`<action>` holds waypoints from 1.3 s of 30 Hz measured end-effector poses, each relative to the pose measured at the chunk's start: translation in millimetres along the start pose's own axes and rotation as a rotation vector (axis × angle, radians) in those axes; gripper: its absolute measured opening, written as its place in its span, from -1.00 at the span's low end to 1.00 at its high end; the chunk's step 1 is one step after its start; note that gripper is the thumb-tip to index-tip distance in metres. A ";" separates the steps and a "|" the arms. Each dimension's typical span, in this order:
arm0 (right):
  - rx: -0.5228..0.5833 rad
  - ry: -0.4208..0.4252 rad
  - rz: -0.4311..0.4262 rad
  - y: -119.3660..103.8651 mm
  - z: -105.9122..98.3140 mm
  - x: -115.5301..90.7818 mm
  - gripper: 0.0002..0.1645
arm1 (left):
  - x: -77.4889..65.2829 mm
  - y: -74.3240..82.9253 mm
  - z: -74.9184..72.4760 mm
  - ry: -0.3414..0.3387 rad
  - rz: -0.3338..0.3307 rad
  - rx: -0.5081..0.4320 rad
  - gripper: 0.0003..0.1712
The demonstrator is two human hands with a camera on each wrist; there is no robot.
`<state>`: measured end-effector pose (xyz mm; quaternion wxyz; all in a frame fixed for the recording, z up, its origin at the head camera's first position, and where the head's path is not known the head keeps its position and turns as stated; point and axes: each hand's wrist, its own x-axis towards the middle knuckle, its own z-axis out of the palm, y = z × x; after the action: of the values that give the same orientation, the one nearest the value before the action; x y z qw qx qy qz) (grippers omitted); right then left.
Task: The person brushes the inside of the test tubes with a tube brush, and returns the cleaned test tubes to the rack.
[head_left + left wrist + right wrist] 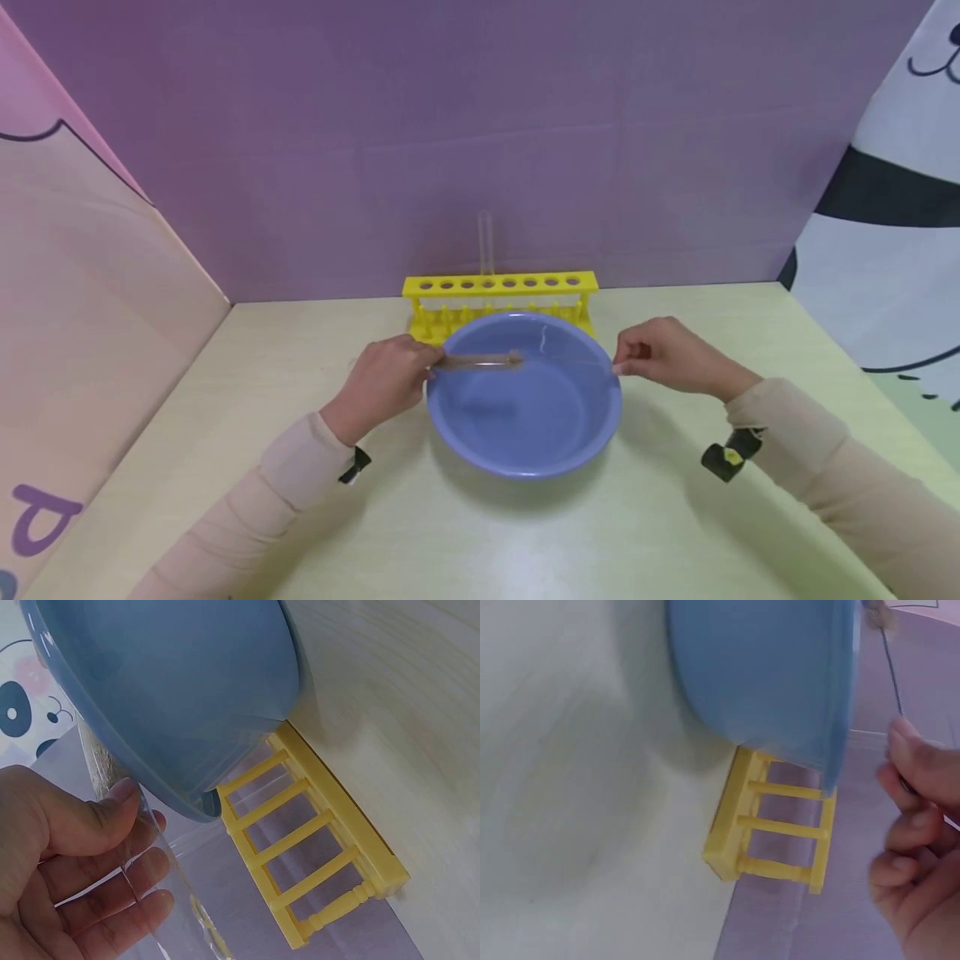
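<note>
Over the blue basin (pixel 525 467), my left hand (pixel 386 375) grips a clear glass test tube (pixel 480 362), which lies roughly level with its mouth toward the right. A brush (pixel 101 757) with brownish bristles is inside the tube; its tip is hard to make out. My right hand (pixel 667 354), at the basin's right rim, pinches the brush's thin twisted wire handle (pixel 893 671) between thumb and fingers. In the right wrist view some bristles show near the tube's mouth at the top edge.
Behind the basin stands a yellow test tube rack (pixel 498 286), partly hidden by the basin's far rim. Another clear test tube (pixel 486 242) stands upright in it. A purple backdrop (pixel 480 125) rises behind the pale wooden table (pixel 337 517); printed cloths hang at both sides.
</note>
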<state>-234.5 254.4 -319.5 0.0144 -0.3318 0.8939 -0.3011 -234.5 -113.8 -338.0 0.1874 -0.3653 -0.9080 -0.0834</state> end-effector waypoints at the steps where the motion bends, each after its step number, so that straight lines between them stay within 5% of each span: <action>1: 0.009 -0.031 0.017 -0.5 -2.0 1.6 -0.81 | 0.2 0.0 0.0 0.001 0.000 0.001 -0.75; 6: 0.084 -0.099 0.141 -4.6 -10.2 8.0 -0.89 | 0.9 0.0 0.3 0.016 0.004 0.000 -0.73; 12: 0.321 -0.158 0.340 -9.3 -13.8 9.3 -0.81 | 1.1 -0.4 0.0 0.021 0.009 0.001 -0.71; 18: 0.481 -0.278 0.429 -12.8 -15.9 9.6 -0.74 | 1.3 0.0 -0.8 0.027 0.016 -0.009 -0.74; 29: 0.735 -0.398 0.467 -14.4 -14.0 12.6 -0.84 | 1.3 1.3 -1.5 0.045 0.029 -0.015 -0.74; 39: 0.665 -0.380 0.446 -19.9 -10.5 12.4 -0.82 | 0.7 0.9 -1.4 0.035 0.025 -0.010 -0.73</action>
<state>-234.8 240.6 -297.8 0.3491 -0.1578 0.7796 -0.4954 -233.9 -113.1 -336.4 0.2023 -0.3759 -0.8996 -0.0918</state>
